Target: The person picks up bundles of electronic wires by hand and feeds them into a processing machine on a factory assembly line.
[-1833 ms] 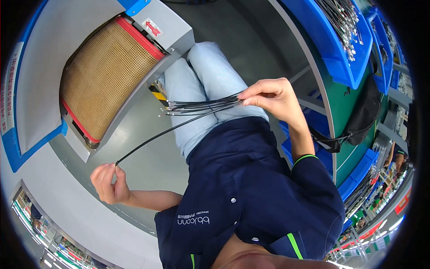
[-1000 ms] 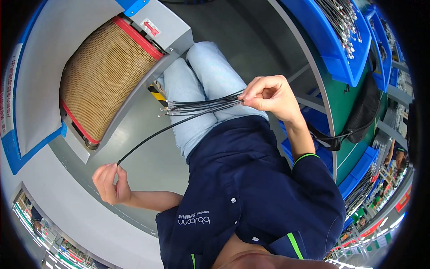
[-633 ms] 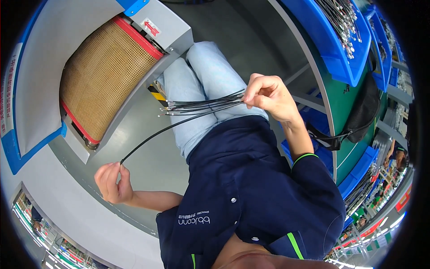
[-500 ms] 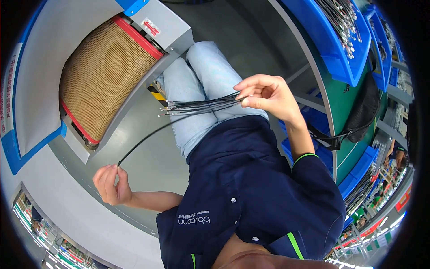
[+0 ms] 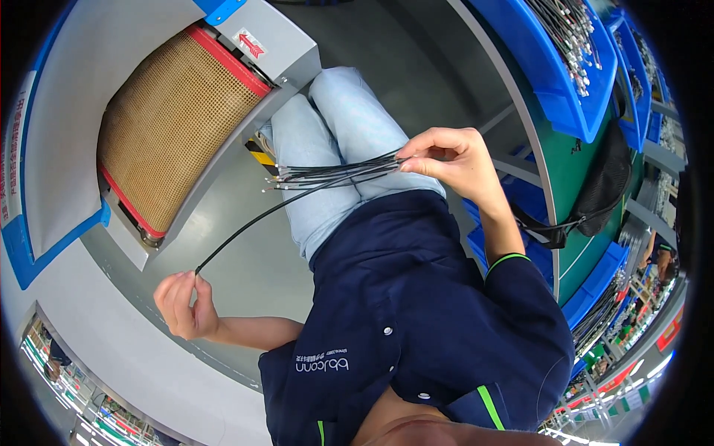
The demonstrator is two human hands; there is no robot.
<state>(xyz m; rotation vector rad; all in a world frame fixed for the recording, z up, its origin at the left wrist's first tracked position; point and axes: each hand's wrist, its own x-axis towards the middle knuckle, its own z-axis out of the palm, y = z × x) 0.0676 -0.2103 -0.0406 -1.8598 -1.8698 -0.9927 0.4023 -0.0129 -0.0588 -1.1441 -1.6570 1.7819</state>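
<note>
My right hand (image 5: 450, 163) pinches the ends of a bundle of thin black cables (image 5: 320, 175) between thumb and fingers. The bundle lies across above my thighs, its loose ends with small pale connectors pointing left. One longer black cable (image 5: 249, 225) curves away from the bundle, down to the lower left. Its far end is pinched by my left hand (image 5: 184, 306), whose fingers are curled closed. That cable's tip is hidden in the left fingers, and the bundle's right ends are covered by my right fingers.
A mesh conveyor belt (image 5: 178, 123) with red edges runs in a grey machine at left. On the right, a green-topped table (image 5: 535, 134) carries blue bins (image 5: 561, 111) of cables and a black mesh pouch (image 5: 604, 178). More blue bins (image 5: 513, 197) sit beneath it.
My right hand has shifted slightly to the right and its fingers have closed more on the bundle. My left hand has stayed almost still.
</note>
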